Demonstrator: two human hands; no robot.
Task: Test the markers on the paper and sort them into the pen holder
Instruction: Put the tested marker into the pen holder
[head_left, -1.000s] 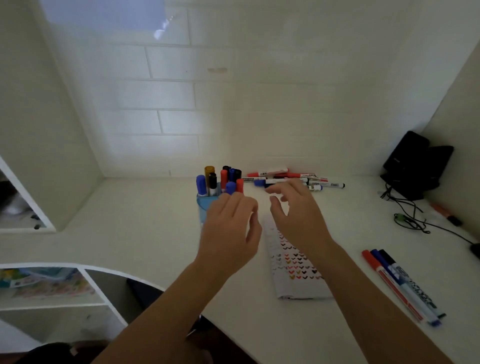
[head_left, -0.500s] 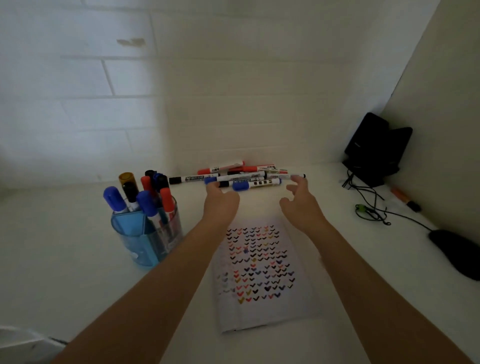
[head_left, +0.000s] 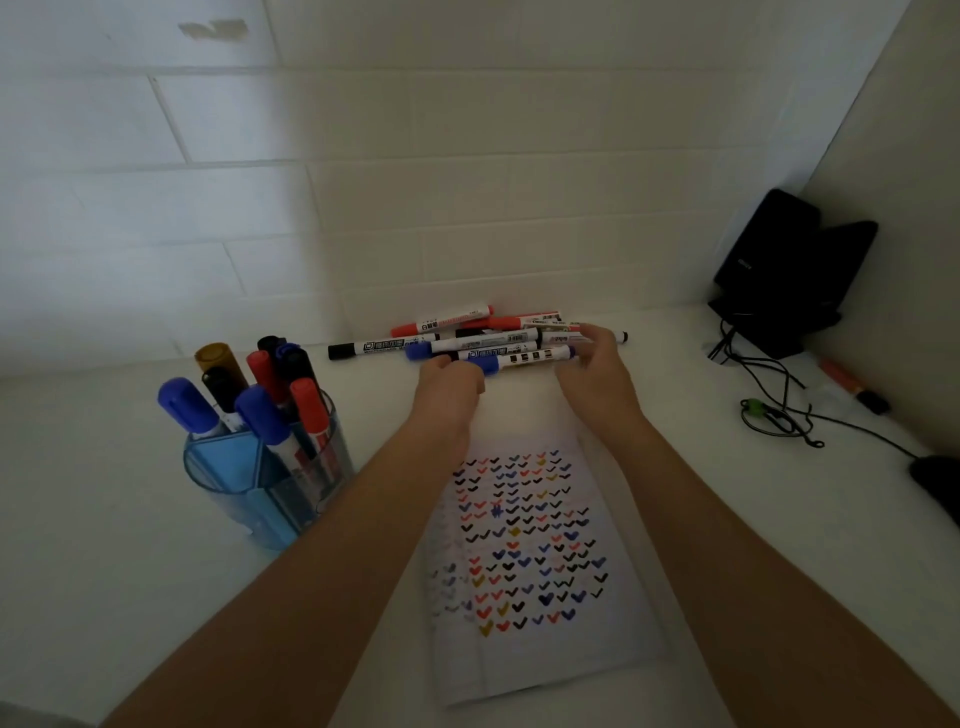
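Plastic, smooth and light: the blue-capped marker (head_left: 524, 357) lies at the near edge of the marker pile (head_left: 470, 340) by the back wall, just beyond the paper (head_left: 545, 670). The left hand (head_left: 448, 388) has its fingers curled at the cap end, seemingly pinching the cap. The right hand (head_left: 597, 382) closes thumb and fingers on the tail end, far as I can tell — the tips are partly hidden.

The barrel's a stiff round tube w/ a glossy printed label, so it'll roll and may slip. Best held mid-barrel, since the cap prob. pulls off w/ a tug. It looks near weightless and not fragile. Neighbouring markers touch it, so lifting could set them rolling.

The paper is thin and soft, covered in coloured ticks — likely to slide under a nib unless pinned. The pen holder (head_left: 234, 467) is translucent blue hard plastic w/ dividers, holding upright markers, at left on the matte white desk (head_left: 104, 545).
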